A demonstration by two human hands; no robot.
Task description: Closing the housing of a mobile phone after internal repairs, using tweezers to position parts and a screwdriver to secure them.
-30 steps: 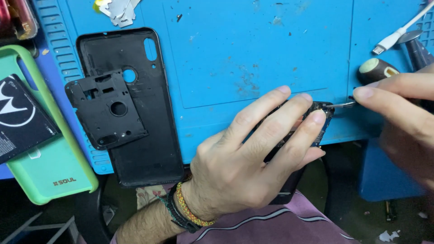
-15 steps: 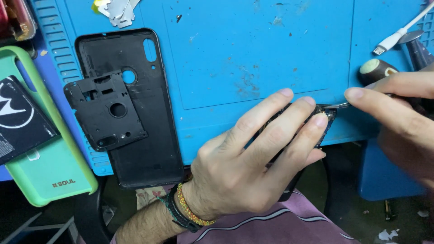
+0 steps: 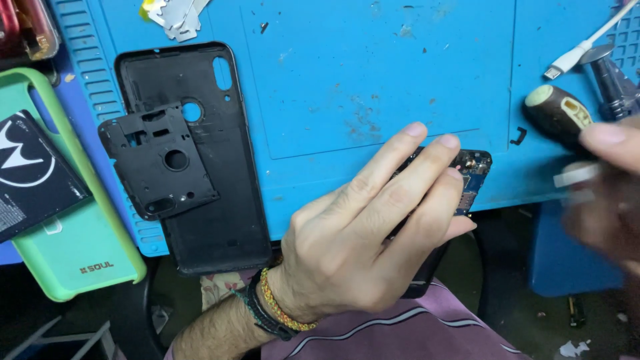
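Note:
My left hand (image 3: 373, 227) lies flat over an opened black phone (image 3: 475, 170) at the near edge of the blue work mat (image 3: 373, 73). Only the phone's top corner shows, with a blue circuit board and small parts exposed. The fingers cover the rest. My right hand (image 3: 610, 193) is at the right edge, blurred by motion, a little way off the phone. It pinches a thin pale metal tool (image 3: 577, 177) that points left toward the phone's corner.
A black phone back cover (image 3: 220, 167) lies on the mat's left, with a black inner frame (image 3: 160, 160) on it. Further left are a green case (image 3: 67, 247) and a black battery (image 3: 27, 173). A dark screwdriver handle (image 3: 557, 117) and white cable (image 3: 580, 50) lie at the upper right.
My right hand has pulled the tool's tip away from the phone's corner and moved right. The board at that corner now shows. My left hand has stayed on the phone.

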